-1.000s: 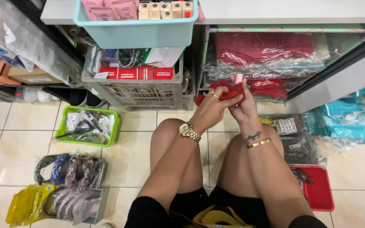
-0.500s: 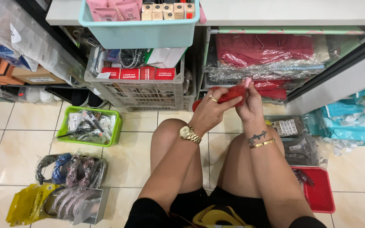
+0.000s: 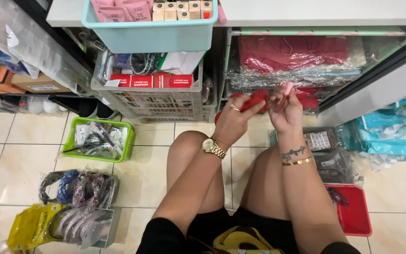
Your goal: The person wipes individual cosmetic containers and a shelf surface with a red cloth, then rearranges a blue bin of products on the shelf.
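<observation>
My left hand point(image 3: 233, 121), with a ring and a gold watch on the wrist, is closed on a red cloth point(image 3: 255, 99) held above my knees. My right hand point(image 3: 288, 113), with a gold bangle on the wrist, grips a small pink tube point(image 3: 285, 92) upright, its lower end touching the cloth. Both hands meet in front of the shelf of red goods wrapped in clear plastic point(image 3: 291, 61).
A grey wire basket point(image 3: 152, 104) with red boxes sits under a teal bin point(image 3: 152, 34). On the tiled floor lie a green tray point(image 3: 98, 138), bagged headbands point(image 3: 78, 188), a yellow bag point(image 3: 31, 226), a red tray point(image 3: 355, 214) and turquoise packets point(image 3: 388, 134).
Both hands have shifted slightly left and down with the red cloth and the pink tube; the tube now stands more upright against the cloth.
</observation>
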